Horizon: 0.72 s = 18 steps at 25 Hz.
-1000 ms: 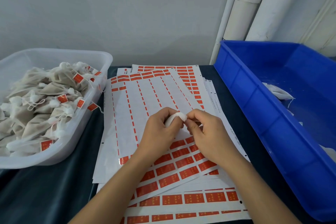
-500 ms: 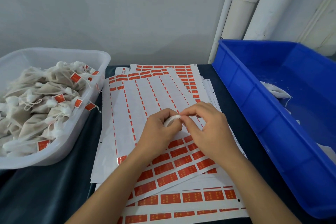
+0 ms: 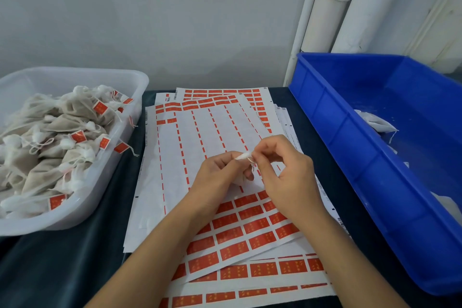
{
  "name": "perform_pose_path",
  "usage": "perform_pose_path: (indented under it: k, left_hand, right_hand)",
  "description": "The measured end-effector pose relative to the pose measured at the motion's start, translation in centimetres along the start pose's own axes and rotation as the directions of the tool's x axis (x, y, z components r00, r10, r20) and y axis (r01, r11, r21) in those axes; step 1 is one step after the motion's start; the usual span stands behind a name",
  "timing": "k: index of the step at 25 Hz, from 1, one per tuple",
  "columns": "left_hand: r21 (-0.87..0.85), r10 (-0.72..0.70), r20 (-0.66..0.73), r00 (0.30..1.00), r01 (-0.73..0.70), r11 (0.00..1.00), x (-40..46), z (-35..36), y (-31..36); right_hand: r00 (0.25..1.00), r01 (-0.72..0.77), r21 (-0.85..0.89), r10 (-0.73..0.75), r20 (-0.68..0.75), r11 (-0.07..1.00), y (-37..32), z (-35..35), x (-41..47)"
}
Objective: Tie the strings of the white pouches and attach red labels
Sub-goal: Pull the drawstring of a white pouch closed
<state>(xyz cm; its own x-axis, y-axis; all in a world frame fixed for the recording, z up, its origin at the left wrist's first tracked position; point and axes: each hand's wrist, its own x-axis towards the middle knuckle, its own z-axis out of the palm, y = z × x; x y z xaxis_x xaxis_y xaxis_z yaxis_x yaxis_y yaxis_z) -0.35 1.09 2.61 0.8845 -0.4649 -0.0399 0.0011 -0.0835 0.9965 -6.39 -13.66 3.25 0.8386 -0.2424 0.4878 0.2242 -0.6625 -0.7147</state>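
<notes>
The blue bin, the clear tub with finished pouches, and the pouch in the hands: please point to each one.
blue bin (image 3: 332, 117): head view, on its left wall.
clear tub (image 3: 140, 82): head view, on its far right rim.
pouch (image 3: 242, 157): head view, on the white tip showing between the two hands.

Left hand (image 3: 220, 177) grips white pouch (image 3: 242, 157), right hand (image 3: 282, 172) pinches its string (image 3: 253, 164) over label sheets (image 3: 200, 147). Clear tub (image 3: 105, 182) left, blue bin (image 3: 350, 157) right.
</notes>
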Motion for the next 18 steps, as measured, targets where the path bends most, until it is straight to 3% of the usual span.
perform_pose_path:
  k: [5, 14, 18]
  left_hand:
    - [-0.032, -0.013, -0.039, 0.999, 0.012, 0.999, 0.2, -0.2, -0.4]
    - [0.111, 0.002, -0.069, 0.998, 0.005, 0.994, 0.7, 0.0, -1.1]
    - [0.137, 0.027, -0.044, 0.999, -0.021, 0.99, 0.7, 0.1, -1.0]
  right_hand:
    - [0.999, 0.049, -0.06, -0.049, 0.017, 0.997, 0.1, 0.1, -1.1]
    - [0.987, 0.16, -0.334, -0.154, 0.044, 0.929, 0.6, 0.6, -0.8]
    - [0.985, 0.171, -0.326, -0.154, 0.079, 0.93, 0.8, 0.5, -0.8]
